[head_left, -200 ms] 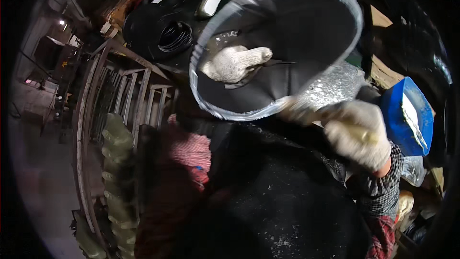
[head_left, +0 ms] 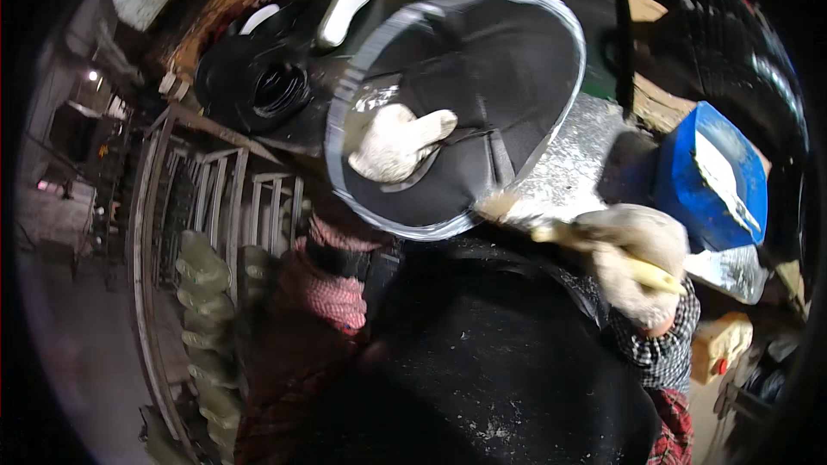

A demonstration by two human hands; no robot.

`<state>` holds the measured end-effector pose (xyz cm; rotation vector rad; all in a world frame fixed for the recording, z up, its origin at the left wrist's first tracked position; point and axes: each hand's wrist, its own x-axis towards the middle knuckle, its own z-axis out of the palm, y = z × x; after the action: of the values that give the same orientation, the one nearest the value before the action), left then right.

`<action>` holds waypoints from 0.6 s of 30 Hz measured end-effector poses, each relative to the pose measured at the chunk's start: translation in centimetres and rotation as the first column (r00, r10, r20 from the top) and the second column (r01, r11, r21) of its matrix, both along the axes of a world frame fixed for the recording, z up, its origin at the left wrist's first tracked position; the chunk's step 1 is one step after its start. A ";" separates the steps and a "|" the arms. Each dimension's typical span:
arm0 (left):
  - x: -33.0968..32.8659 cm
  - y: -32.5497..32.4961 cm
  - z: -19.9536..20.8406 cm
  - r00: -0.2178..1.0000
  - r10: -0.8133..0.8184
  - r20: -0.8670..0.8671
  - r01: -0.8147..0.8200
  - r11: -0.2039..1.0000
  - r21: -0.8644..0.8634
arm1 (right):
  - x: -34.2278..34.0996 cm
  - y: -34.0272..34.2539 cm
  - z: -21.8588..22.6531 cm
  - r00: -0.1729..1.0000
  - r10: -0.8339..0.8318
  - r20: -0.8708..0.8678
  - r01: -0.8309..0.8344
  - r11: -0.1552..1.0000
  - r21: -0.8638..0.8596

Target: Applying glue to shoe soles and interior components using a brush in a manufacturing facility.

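Observation:
A black, fabric-like piece with a pale grey band along its curved edge is held up in front of me. My left hand, in a whitish knit glove, grips it on its near left part, thumb lying over the surface; the fingers behind are hidden. My right hand, gloved too, is closed around a brush with a pale yellowish handle. Its blurred bristles touch or nearly touch the lower edge band of the piece. Beyond the brush lies a shiny silvery surface.
A blue container smeared with white stands at right, above a yellowish jug. White sole-shaped pieces and round black pieces lie on the far bench. At left stand a metal rack and stacked olive-green moulded items.
The whole view has shifted. The black piece appears further left and slightly lower. My right hand and brush have moved down relative to the blue container, the bristles staying by the lower edge.

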<state>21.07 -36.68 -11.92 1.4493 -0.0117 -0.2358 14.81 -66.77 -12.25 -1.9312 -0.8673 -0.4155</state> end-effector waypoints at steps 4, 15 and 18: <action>-1.6 -0.3 0.4 0.998 0.058 -0.036 -0.055 0.995 0.083 | 4.1 -4.8 -4.6 0.836 -0.243 -0.492 0.527 0.607 0.595; -1.8 -1.3 0.3 0.975 0.203 -0.086 -0.175 0.950 0.261 | 2.8 1.4 -2.8 0.810 0.315 -0.494 -0.195 0.940 0.279; -1.0 0.5 -3.2 0.989 0.149 -0.011 -0.149 0.978 -0.143 | 3.6 1.7 -3.9 0.990 0.127 0.061 -0.136 0.974 0.180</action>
<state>20.09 -36.14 -15.14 1.3000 0.0784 -0.1101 18.42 -65.07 -16.17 -1.6896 -0.9495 -0.4495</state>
